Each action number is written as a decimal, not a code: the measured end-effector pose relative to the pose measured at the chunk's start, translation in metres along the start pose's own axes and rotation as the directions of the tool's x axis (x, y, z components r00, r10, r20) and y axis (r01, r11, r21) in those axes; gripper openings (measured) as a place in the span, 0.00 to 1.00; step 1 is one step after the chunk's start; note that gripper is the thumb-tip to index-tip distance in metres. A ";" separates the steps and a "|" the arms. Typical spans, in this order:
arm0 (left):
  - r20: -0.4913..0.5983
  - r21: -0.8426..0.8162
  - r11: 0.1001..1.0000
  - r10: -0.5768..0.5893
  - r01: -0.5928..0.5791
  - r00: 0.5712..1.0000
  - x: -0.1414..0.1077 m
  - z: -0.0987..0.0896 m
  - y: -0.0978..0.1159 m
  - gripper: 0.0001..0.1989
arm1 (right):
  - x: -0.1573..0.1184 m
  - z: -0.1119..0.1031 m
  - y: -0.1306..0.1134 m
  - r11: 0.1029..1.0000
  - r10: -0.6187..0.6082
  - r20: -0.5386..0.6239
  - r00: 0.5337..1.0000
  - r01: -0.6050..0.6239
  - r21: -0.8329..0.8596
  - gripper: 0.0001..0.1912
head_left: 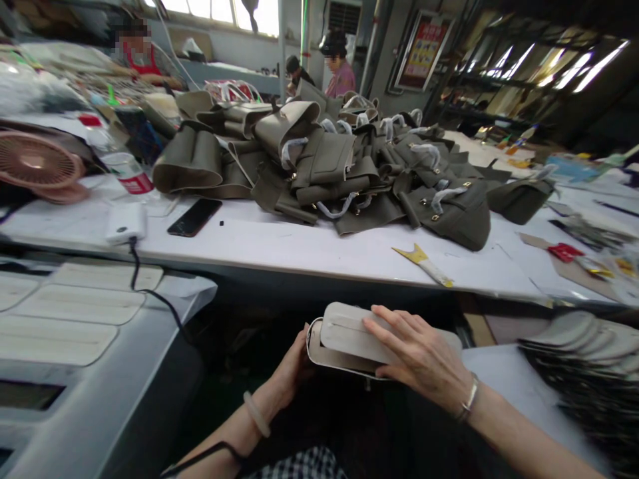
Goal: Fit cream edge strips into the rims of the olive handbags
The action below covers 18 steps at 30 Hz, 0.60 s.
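In front of me is a bag body [344,362] with a pale inside and a thin rounded rim, its opening turned up towards me. My left hand [293,364] grips it at the left end, the fingers partly hidden behind the rim. A long off-white panel [344,330] with rounded corners lies tilted over the opening, its left end resting near the rim. My right hand [422,349] is closed over the panel, fingers on top and thumb at the near edge. The lower part of the bag body is lost in shadow.
Grey-green bag pieces [324,156] are heaped across the white table [279,249]. A yellow-handled tool [424,264] and a phone [194,217] lie nearer. Similar off-white panels [74,305] rest at left; a stack of pale-topped pieces [589,339] stands at right. Other people work behind.
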<state>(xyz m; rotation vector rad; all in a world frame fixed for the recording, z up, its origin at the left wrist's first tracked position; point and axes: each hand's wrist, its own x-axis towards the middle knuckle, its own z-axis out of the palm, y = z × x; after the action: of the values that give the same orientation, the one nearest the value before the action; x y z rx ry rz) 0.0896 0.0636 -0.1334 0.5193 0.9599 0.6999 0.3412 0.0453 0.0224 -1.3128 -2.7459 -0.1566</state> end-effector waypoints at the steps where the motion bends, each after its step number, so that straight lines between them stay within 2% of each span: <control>1: 0.016 -0.036 0.999 -0.028 0.029 0.999 0.002 0.001 -0.004 0.36 | 0.001 0.001 0.002 0.999 -0.028 0.041 0.999 0.027 0.041 0.46; 4: 0.062 -0.084 0.996 -0.021 0.026 0.998 0.003 0.004 -0.009 0.35 | 0.005 0.000 0.007 0.988 -0.093 0.166 0.982 0.071 0.138 0.45; 9: 0.061 -0.136 0.991 -0.007 0.015 0.998 0.000 0.007 -0.006 0.34 | 0.009 -0.003 0.004 0.982 -0.065 0.284 0.957 0.011 0.188 0.42; 14: 0.036 -0.178 0.983 -0.036 0.042 0.999 0.001 0.009 -0.008 0.34 | 0.001 0.000 -0.008 0.988 -0.028 0.249 0.968 -0.010 0.153 0.41; 18: 0.017 -0.177 0.984 -0.010 0.013 1.000 0.001 0.010 -0.010 0.33 | -0.005 -0.001 -0.015 0.993 -0.016 0.202 0.979 -0.008 0.118 0.40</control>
<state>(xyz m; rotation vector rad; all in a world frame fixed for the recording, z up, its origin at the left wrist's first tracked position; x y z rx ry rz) 0.1020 0.0564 -0.1356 0.3624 0.8757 0.7616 0.3325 0.0323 0.0218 -1.3610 -2.8714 0.1468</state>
